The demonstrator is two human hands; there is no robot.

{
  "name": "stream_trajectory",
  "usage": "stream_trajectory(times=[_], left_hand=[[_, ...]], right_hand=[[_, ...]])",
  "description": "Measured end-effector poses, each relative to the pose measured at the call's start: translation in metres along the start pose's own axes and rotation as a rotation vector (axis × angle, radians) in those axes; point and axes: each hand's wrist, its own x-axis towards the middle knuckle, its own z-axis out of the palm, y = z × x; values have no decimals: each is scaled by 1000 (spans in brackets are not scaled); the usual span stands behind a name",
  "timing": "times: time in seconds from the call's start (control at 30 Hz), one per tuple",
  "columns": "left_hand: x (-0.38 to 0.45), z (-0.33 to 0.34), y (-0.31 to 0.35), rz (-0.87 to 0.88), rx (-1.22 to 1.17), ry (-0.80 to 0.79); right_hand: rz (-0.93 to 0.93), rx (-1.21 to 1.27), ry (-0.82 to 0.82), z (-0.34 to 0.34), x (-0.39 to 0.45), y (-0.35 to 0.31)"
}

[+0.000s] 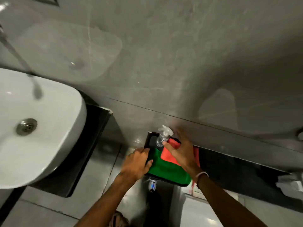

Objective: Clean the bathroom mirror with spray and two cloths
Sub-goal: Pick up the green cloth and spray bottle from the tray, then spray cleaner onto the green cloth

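Risk was tipping the spray bottle [162,136]: it stood upright at the far end of the black tray [148,140], and my right hand [181,151], fingers spread wide and holding nothing, hovered just beside it over the red cloth [168,155]. My left hand [136,164] gripped the tray's left rim; a jolt could slide the green cloth [165,171] off. Mirror wasn't identifiable. Right fingertips were motion-blurred.
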Motion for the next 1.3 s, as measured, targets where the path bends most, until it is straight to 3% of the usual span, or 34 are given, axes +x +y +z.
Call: stream_trajectory(times=[0.13,0.3,0.43,0.57,0.63,0.77,0.93,1.17,1.3], left_hand=[[34,38,13,-172,-10,-165],[45,84,31,-387,-173,-75],[48,88,20,-472,-584,35],[45,49,7,-391,-1015,57],[34,12,-5,-245,-1075,91],[-1,-112,-34,43,-910,181],[-71,-303,-57,281,-849,366],[-172,-531,-37,455,-535,728],[-203,-582,-25,516,-404,756]], right_hand=[[-19,46,-249,16,31,15],[-248,-145,-295,41,55,23],[-388,-203,-304,55,53,17],[-388,-43,-122,55,51,-16],[-407,80,-9,47,51,-46],[-589,247,171,18,56,-138],[-832,437,232,-18,47,-277],[-1071,539,314,-41,40,-438],[-1141,489,396,-49,37,-486]])
